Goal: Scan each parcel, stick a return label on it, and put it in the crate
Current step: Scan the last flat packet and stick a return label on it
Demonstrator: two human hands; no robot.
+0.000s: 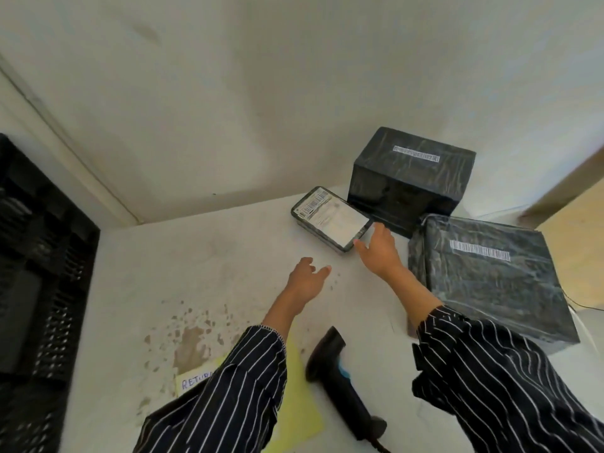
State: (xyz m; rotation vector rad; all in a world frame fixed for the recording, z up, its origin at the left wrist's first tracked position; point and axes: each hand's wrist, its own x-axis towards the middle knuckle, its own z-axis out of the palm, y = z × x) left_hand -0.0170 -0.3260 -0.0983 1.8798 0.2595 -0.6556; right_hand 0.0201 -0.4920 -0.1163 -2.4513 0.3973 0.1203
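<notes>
A small flat parcel point(331, 218) with a white barcode sheet on top lies on the white table point(196, 263). My right hand point(379, 248) touches its near right corner with spread fingers. My left hand point(307, 282) hovers open just in front of it, holding nothing. Two larger black-wrapped parcels stand to the right: a tall box point(408, 181) at the back and a wider one point(490, 276) nearer, each with a barcode strip. A black handheld scanner point(340, 371) lies between my forearms. Yellow return labels point(196, 380) lie under my left sleeve.
A black plastic crate point(36, 289) stands at the left edge of the table. The wall runs close behind the parcels. A cable trails off the table's right side.
</notes>
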